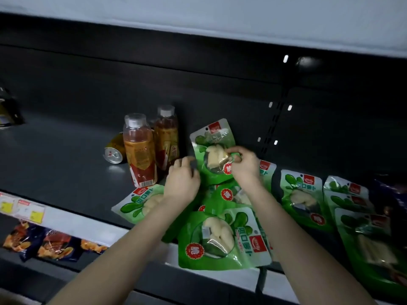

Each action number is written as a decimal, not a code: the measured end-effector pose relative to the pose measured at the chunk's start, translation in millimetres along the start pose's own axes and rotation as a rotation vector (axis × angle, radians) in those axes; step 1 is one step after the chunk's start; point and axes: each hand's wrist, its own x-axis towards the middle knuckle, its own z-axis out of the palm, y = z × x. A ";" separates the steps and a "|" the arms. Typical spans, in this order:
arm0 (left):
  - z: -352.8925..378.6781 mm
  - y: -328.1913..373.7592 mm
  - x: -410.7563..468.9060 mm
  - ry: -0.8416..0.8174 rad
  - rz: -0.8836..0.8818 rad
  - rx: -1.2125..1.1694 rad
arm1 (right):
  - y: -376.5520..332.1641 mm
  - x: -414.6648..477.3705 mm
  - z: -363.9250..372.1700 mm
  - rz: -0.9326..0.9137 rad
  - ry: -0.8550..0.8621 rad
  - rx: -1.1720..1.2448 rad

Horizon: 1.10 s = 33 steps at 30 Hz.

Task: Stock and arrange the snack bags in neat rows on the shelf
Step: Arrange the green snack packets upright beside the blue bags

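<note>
While the right hand (244,167) pinches the right edge of a green plastic snack bag (212,139) near the back of the dark metal shelf (66,155), the left hand (181,182) is at its left edge. Blur hides whether those fingers (184,162) grip. More green bags (222,238) overlap under the forearms, partly covered.

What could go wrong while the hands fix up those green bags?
1. The left hand is close beside the front bottle. A bump might tip it, and a can already lies on its side there.
2. The nearest green bag sticks out over the shelf edge, so it may slide off.
3. The held bag, pinched by the right hand, could flop onto the messy bags below.
</note>
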 end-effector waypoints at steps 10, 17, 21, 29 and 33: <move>55.4 87.5 18.3 -0.195 -0.172 -0.464 | 72.9 -38.7 -89.9 0.113 0.088 0.109; 95.6 115.8 1.3 -0.405 -0.215 -0.746 | 102.8 -68.5 -125.9 0.015 0.145 -0.147; 112.2 134.1 -10.8 -0.447 -0.128 -0.658 | 113.3 -83.1 -143.1 0.026 0.197 -0.242; 135.6 141.3 -35.9 -0.416 0.330 -0.154 | 129.9 -97.8 -157.6 0.060 0.131 -0.674; 137.1 135.6 -35.6 -0.391 0.417 0.150 | 133.7 -102.2 -144.2 0.061 -0.143 -0.709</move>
